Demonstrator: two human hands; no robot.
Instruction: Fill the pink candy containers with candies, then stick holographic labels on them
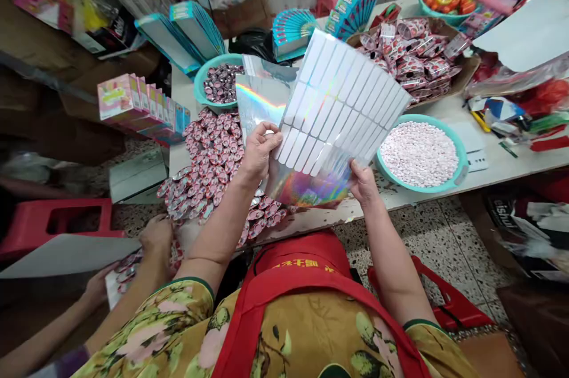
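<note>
A shiny holographic sheet with rows of narrow white labels [333, 99] is held up at a tilt over the table. My left hand [262, 150] pinches its left edge between thumb and fingers. At the lower right edge, my right hand [363, 181] grips it, thumb on top. Beneath it lie more silvery sheets [258, 99]. Many small red-and-pink wrapped pieces [213, 159] are heaped left of the sheet. To its right sits a teal bowl of small whitish pellets [420, 153].
Another teal bowl with small dark pieces [222, 83] stands behind the heap. A carton of wrapped packets [413, 58] is at the back right. Fanned blue boxes [293, 31] line the back. A co-worker's hands [155, 242] are at lower left, beside a red stool [66, 218].
</note>
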